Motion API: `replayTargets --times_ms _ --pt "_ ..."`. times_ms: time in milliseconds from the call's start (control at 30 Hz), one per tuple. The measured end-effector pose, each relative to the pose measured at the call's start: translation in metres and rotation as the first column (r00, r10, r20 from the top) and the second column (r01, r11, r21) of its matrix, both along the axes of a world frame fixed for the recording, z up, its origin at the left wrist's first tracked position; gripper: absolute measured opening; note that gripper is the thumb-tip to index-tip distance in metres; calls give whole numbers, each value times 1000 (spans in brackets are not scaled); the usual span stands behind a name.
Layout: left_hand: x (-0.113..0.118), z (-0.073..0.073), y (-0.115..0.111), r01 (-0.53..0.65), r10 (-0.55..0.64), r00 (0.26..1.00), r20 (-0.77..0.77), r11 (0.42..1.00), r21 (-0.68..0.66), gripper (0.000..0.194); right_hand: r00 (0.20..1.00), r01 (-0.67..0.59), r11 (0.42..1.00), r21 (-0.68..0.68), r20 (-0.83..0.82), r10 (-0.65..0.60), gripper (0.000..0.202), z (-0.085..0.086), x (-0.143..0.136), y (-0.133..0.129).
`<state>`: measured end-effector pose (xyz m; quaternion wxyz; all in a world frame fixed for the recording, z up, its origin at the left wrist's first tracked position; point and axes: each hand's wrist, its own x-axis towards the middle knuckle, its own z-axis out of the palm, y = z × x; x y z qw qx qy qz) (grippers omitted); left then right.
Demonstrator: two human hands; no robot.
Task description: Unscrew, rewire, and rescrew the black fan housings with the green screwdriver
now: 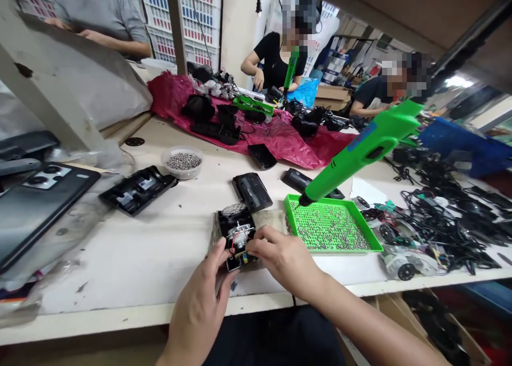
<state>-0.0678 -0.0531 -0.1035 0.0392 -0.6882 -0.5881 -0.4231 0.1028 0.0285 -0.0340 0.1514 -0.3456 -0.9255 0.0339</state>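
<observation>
A black plastic housing (pixel 224 228) with a motor, red wires and a small circuit board inside lies on a cloth pad near the table's front edge. My left hand (pixel 202 296) grips its lower left side between thumb and fingers. From the right, my right hand (pixel 286 256) reaches in with its fingertips pinched together at the inner parts, by the board; what they hold is hidden. A green electric screwdriver (pixel 352 150) hangs at a slant to the right, its bit over a green tray (pixel 378 247) of small screws.
Black plastic shells (pixel 252 191) and a round tub (pixel 201 168) of small metal parts stand behind the housing. A phone (pixel 48 211) lies at left. Cables and clear parts (pixel 412 262) crowd the right. Behind a pink sheet (pixel 280 147), several people work.
</observation>
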Motion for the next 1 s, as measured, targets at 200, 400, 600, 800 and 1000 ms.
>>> replayTargets --times_ms 200,400,600,800,1000 --pt "0 0 0 13 -13 999 41 1000 -20 67 998 -16 999 -30 -54 15 20 1 -5 7" --pt "0 -1 0 26 -26 1000 5 1000 -2 66 997 -78 997 1 8 78 20 2 -2 8" --pt "-2 2 2 69 -66 994 -88 997 33 40 980 -101 995 -7 171 101 13 3 -3 11" --pt "-5 3 3 118 -117 990 -78 993 6 23 999 30 992 -124 33 -26 22 6 0 -11" --pt "3 9 6 101 -100 995 22 993 -68 23 919 290 946 -147 -233 -318 24 -17 32 -58"
